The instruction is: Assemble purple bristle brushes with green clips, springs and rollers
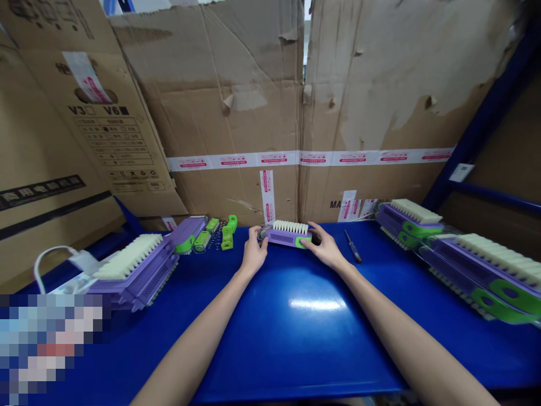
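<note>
Between my two hands is a purple brush (285, 235) with cream bristles facing up and a green part at its right end. My left hand (254, 248) grips its left end, thumb in front. At the right end my right hand (324, 246) closes on it, with the thumb against the green part. A screwdriver (353, 248) with a dark handle lies to the right of my right hand. Left of my left hand are green plastic parts (229, 232), small green-and-clear pieces (203, 241) and scattered small metal bits (215, 239).
Purple brushes (141, 265) are stacked at the left, near a white cable (40, 262). More brush stacks stand at the right (486, 270). Taped cardboard (236, 113) walls the back of the blue table (270, 338). A blue metal post (477, 124) rises at the right.
</note>
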Demonstrator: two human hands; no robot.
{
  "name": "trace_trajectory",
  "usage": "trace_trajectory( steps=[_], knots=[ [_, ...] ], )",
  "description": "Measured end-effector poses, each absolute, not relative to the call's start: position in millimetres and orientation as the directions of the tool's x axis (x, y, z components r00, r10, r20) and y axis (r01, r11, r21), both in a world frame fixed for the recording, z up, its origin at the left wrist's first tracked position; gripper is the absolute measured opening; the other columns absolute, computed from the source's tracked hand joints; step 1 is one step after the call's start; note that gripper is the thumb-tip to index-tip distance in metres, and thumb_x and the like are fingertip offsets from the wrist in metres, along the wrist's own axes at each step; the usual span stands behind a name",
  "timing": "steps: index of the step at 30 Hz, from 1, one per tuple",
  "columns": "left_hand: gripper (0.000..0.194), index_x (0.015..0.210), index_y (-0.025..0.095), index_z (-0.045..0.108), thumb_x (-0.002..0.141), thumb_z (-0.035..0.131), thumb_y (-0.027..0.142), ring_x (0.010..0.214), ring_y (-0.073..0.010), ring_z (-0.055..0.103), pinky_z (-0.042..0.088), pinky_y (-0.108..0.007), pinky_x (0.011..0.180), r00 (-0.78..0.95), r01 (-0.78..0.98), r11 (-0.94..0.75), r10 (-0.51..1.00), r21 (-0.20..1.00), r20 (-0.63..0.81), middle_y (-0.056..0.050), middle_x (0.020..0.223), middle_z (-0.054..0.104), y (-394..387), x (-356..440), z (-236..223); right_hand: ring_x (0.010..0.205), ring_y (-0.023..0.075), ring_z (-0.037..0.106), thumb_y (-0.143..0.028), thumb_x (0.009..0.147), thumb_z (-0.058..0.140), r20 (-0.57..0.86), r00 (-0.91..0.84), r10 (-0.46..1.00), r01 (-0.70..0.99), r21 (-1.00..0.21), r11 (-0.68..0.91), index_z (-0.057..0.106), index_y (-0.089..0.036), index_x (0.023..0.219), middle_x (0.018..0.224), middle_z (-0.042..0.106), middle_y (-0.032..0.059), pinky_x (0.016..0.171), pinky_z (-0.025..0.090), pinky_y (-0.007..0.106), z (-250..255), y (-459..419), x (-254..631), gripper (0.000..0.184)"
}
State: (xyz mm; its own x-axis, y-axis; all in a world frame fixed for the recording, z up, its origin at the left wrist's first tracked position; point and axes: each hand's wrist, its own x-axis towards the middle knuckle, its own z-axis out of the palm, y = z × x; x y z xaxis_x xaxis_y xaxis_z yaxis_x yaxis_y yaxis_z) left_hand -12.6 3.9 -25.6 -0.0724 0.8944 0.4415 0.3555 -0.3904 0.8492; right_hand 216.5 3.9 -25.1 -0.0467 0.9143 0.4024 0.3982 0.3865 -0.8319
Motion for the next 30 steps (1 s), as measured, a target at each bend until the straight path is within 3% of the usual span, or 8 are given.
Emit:
trace_trajectory(
  steps=[6,13,15,17,19,21,26,30],
  knots=[
    [0.032,0.112,0.016,0.046,0.081,0.051,0.021,0.111,-0.023,0.056,0.045,-0.041,0.095,-0.117,0.503,-0.36,0.873,0.786,0.474,-0.014,0.112,0.06,9,-15,-32,0.114,0.026,0.052,-0.046,0.067,0.069,0.48,-0.139,0.866,0.565,-0.68,0.467,0.041,-0.021,0.133,0.121,0.054,0.0116,0.1,0.039,0.042,-23,-2,210,0.076],
    [0.038,0.118,0.015,0.043,0.083,0.05,0.028,0.11,-0.0245,0.054,0.046,-0.042,0.089,-0.105,0.611,-0.358,0.848,0.707,0.52,-0.016,0.118,0.053,5,-12,-33,0.11,0.0286,0.052,-0.054,0.066,0.067,0.47,-0.099,0.877,0.716,-0.578,0.391,0.036,-0.018,0.137,0.118,0.054,0.0135,0.093,0.041,0.042,-16,-8,207,0.085],
    [0.036,0.116,0.016,0.044,0.084,0.048,0.032,0.107,-0.0234,0.055,0.046,-0.041,0.089,-0.115,0.621,-0.357,0.839,0.697,0.532,-0.014,0.116,0.054,3,-11,-30,0.09,0.0238,0.061,-0.054,0.075,0.058,0.445,-0.133,0.885,0.698,-0.592,0.403,0.039,-0.016,0.134,0.097,0.064,0.0093,0.084,0.045,0.037,-10,-11,206,0.074],
    [0.032,0.113,0.017,0.046,0.087,0.044,0.036,0.104,-0.0227,0.056,0.045,-0.041,0.09,-0.151,0.641,-0.341,0.822,0.687,0.549,-0.013,0.112,0.056,-2,-9,-23,0.068,0.0182,0.062,-0.051,0.088,0.038,0.441,-0.09,0.893,0.653,-0.651,0.387,0.039,-0.015,0.134,0.071,0.065,0.003,0.072,0.047,0.031,-5,-14,206,0.059],
    [0.032,0.111,0.017,0.047,0.089,0.039,0.038,0.104,-0.0229,0.055,0.044,-0.04,0.091,-0.181,0.673,-0.319,0.803,0.667,0.568,-0.013,0.111,0.056,-9,-5,-14,0.063,0.0177,0.062,-0.047,0.091,0.033,0.471,-0.085,0.878,0.684,-0.614,0.395,0.045,-0.015,0.13,0.064,0.064,0.0015,0.07,0.046,0.03,-3,-15,205,0.052],
    [0.036,0.113,0.017,0.046,0.088,0.039,0.042,0.107,-0.0242,0.053,0.043,-0.04,0.091,-0.168,0.721,-0.308,0.791,0.621,0.588,-0.013,0.112,0.056,-17,0,-5,0.067,0.0191,0.064,-0.044,0.091,0.035,0.491,-0.128,0.862,0.747,-0.523,0.41,0.05,-0.017,0.126,0.069,0.068,0.0027,0.072,0.046,0.03,-5,-15,205,0.047],
    [0.06,0.124,0.014,0.039,0.078,0.055,0.049,0.112,-0.0285,0.049,0.043,-0.04,0.089,-0.015,0.863,-0.286,0.81,0.417,0.586,-0.016,0.118,0.052,-26,9,-2,0.075,0.021,0.067,-0.038,0.092,0.034,0.51,-0.179,0.841,0.83,-0.38,0.407,0.051,-0.018,0.125,0.084,0.072,0.0063,0.075,0.045,0.03,-10,-15,202,0.042],
    [0.058,0.125,0.013,0.039,0.079,0.055,0.045,0.107,-0.0279,0.051,0.043,-0.039,0.085,0.044,0.924,-0.25,0.82,0.288,0.57,-0.015,0.114,0.054,-23,7,-5,0.079,0.0211,0.066,-0.037,0.092,0.033,0.542,-0.149,0.827,0.86,-0.342,0.379,0.053,-0.018,0.121,0.088,0.07,0.008,0.077,0.045,0.03,-10,-14,201,0.04]
  ],
)
